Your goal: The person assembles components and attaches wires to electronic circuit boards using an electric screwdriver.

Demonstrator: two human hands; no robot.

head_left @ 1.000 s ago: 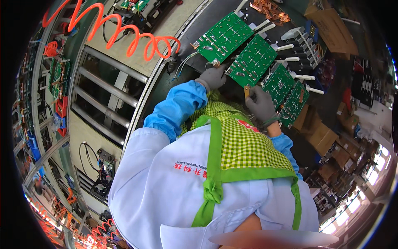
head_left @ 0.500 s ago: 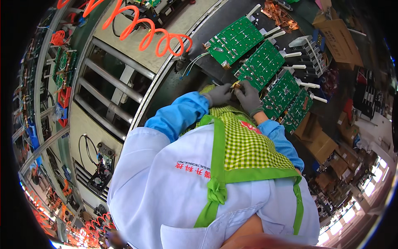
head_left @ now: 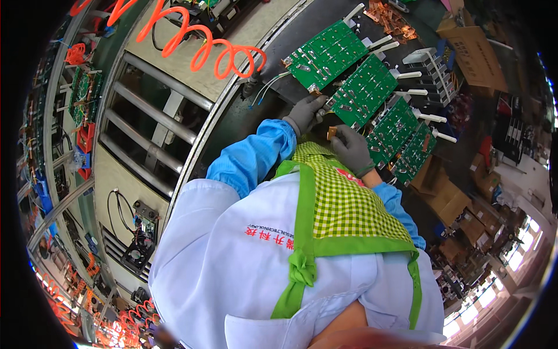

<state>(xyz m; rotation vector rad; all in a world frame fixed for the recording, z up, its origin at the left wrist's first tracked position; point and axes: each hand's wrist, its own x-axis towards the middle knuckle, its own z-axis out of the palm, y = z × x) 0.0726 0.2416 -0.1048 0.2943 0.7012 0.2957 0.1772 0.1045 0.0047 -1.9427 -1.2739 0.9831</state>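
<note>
My right hand [head_left: 352, 150], in a grey glove, pinches a small copper piece [head_left: 332, 132] in front of the apron. At the near left corner of the second green circuit board [head_left: 363, 90] is my left hand [head_left: 304, 114], gloved too, its fingers curled together; what they grip is too small to make out. Another green board [head_left: 326, 53] lies farther away, with thin wires at its left end. Two more boards, the third board [head_left: 393, 131] and the nearest board [head_left: 416, 153], lie to the right of my right hand. White posts stick out along the boards' right sides.
Loose copper pieces [head_left: 390, 20] are heaped at the far end of the dark bench. Finned metal heat sinks [head_left: 430, 75] and a cardboard box [head_left: 472, 55] stand to the right. An orange coiled hose [head_left: 200, 49] hangs over the roller conveyor [head_left: 154, 119] on the left.
My hands have come apart. The left has moved up to the second board's corner; the right has drawn down slightly, keeping the copper piece between its fingers.
</note>
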